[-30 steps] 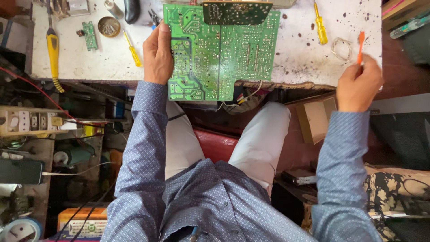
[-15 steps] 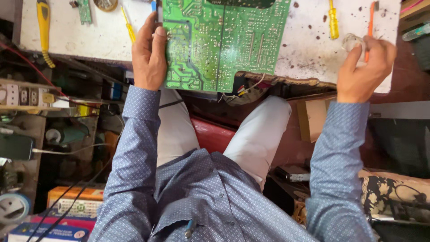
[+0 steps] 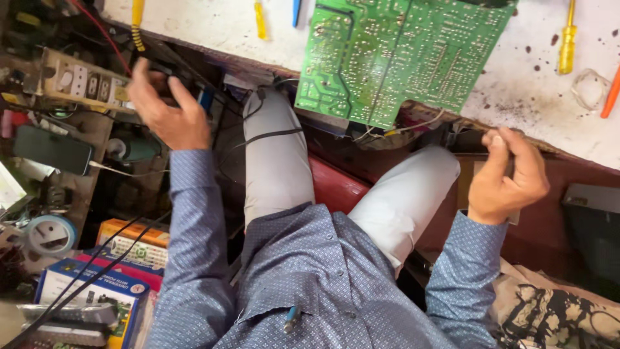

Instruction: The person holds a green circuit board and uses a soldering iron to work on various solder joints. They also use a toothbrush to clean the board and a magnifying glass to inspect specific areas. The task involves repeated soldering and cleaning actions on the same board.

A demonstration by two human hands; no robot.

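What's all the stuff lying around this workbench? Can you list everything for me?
circuit board: one, green, on the white bench top, overhanging its front edge
screwdrivers: at least two, yellow handles, on the bench top
orange tool: one, at the right edge of the bench
wire loop: one, pale, beside the orange tool
power strip: one, beige, left of the bench
phone: one, dark, lower left shelf
tape roll: one, pale blue, left
boxes: two, orange and blue, lower left
left hand: reaching by the power strip
right hand: closed, below the bench edge; what it holds cannot be told
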